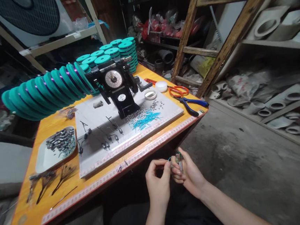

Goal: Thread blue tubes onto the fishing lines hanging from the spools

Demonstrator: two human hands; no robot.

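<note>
In front of the table's near edge, my left hand (158,176) is closed in a pinch on a thin blue piece (169,158). It resembles the short blue sticks (146,119) lying on the white board. Close beside it, nearly touching, my right hand (191,175) wraps round a small, shiny, metal-topped object that looks like a lighter (179,158), its thumb raised near the top. Fingers cover much of both held things. Small silver beads (137,116) lie heaped behind the sticks.
A black winding machine (124,106) stands on the white board (152,135), with green foam spools (48,88) on its shaft. At left, a white tray (42,160) holds grey weights. Blue-handled pliers (188,105) and orange-handled scissors (179,91) lie right. A wooden ladder (186,28) leans behind.
</note>
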